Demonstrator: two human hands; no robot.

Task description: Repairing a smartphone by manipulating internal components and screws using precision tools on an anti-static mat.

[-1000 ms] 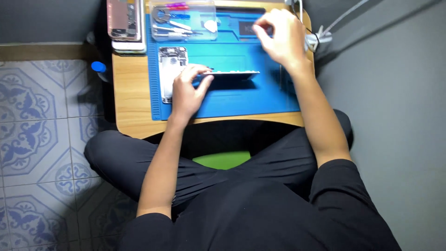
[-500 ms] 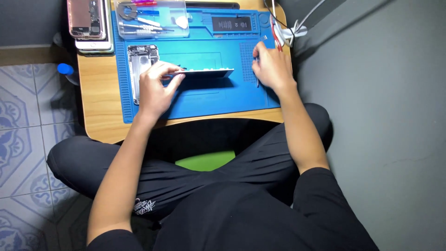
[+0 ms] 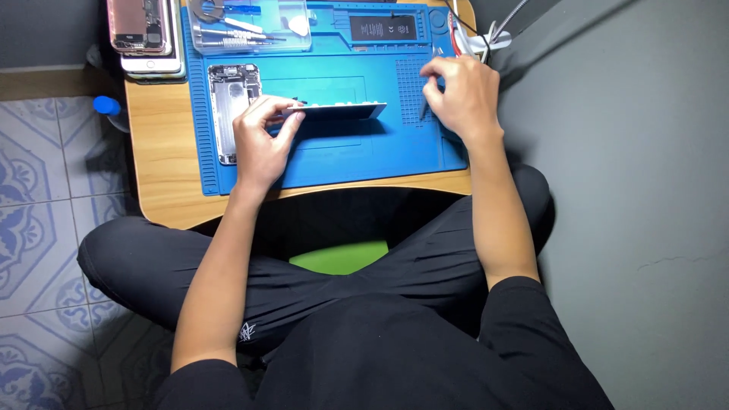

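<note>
From the head camera, a low wooden table (image 3: 163, 163) stands over patterned floor tiles beside a grey wall, with a blue silicone repair mat (image 3: 357, 156) covering most of it. The left hand (image 3: 262, 140) pinches the left end of a thin white phone screen panel (image 3: 338, 111), held up on edge, its long axis running left to right across the mat. The right hand (image 3: 459, 95) is curled closed around a slim dark tool (image 3: 423, 110) whose tip points down, just beside the panel's right end, not touching. An opened silver phone body (image 3: 233, 110) lies flat just left of the left hand. A clear tray of tools (image 3: 250, 26) sits at the far edge.
</note>
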